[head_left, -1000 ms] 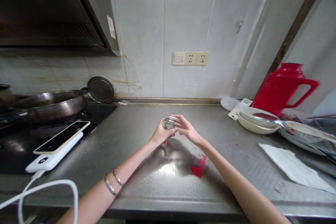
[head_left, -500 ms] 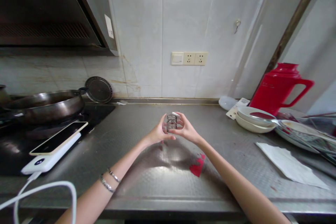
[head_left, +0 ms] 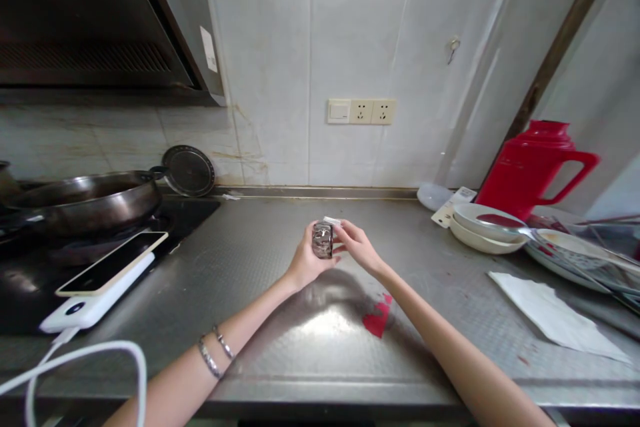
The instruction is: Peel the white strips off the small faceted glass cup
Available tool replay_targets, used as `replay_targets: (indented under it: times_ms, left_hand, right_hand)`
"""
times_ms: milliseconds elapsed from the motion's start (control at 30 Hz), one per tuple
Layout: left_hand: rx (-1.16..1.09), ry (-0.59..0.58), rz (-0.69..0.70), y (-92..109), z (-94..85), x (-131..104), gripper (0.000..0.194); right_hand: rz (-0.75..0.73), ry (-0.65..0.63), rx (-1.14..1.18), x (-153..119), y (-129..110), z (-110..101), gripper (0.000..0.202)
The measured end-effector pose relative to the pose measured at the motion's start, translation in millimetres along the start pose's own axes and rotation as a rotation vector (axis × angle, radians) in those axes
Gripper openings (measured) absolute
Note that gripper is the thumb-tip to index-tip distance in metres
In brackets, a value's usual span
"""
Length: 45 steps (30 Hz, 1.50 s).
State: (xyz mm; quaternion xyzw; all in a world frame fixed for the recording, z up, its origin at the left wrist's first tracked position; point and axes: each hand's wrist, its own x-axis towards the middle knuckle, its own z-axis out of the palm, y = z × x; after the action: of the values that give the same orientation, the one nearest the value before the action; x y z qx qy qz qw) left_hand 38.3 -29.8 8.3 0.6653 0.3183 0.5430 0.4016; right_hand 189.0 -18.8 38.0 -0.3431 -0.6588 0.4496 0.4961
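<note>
A small, see-through glass jar [head_left: 323, 241] with dark, shiny contents or pattern is held up above the steel counter. My left hand [head_left: 303, 263] is wrapped round its left side and underneath, closed on it. At the top of the jar is a flat white lid [head_left: 332, 221], gripped at its right end by the fingertips of my right hand [head_left: 357, 247]. The other fingers of that hand curl beside the jar's right side. I cannot make out whether the lid is seated or loose.
Torn red scraps [head_left: 376, 320] lie on the counter [head_left: 280, 360]. At left are a pan [head_left: 100, 203], a phone [head_left: 115, 261] and a cabled white power bank [head_left: 95, 303]. At right stand a red thermos [head_left: 530, 167], bowls [head_left: 487, 240] and a white napkin [head_left: 555, 313].
The jar has shifted slightly left and down, deeper into my left hand. My right hand has moved from the jar's side up to the lid.
</note>
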Motion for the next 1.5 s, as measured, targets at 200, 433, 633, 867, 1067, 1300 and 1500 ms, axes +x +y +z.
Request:
replay_targets:
  times_ms: [200,433,633,867,1067,1300,1500]
  left_hand:
    - [0.208,0.017,0.028,8,5.3,-6,0.083]
    - [0.211,0.042,0.048,12,11.0,-8,0.082]
    - [0.212,0.042,0.03,11,10.6,-6,0.082]
    - [0.263,0.075,0.023,7,9.5,-6,0.081]
    - [0.324,0.075,-0.007,5,6.6,-5,0.083]
    - [0.302,-0.004,0.033,10,5.8,-7,0.082]
    - [0.329,-0.002,0.028,7,5.6,-6,0.079]
  right_hand:
    - [-0.18,0.226,-0.327,2,5,-6,0.041]
    - [-0.301,0.211,-0.327,-5,-10,-6,0.035]
    - [-0.322,0.207,-0.322,-9,-16,-3,0.033]
    - [-0.393,0.21,-0.344,-16,-19,7,0.031]
    - [-0.516,0.146,-0.438,-19,-28,5,0.031]
    - [-0.388,0.36,-0.434,-9,-21,-7,0.035]
    - [-0.386,0.26,-0.465,-13,-17,4,0.037]
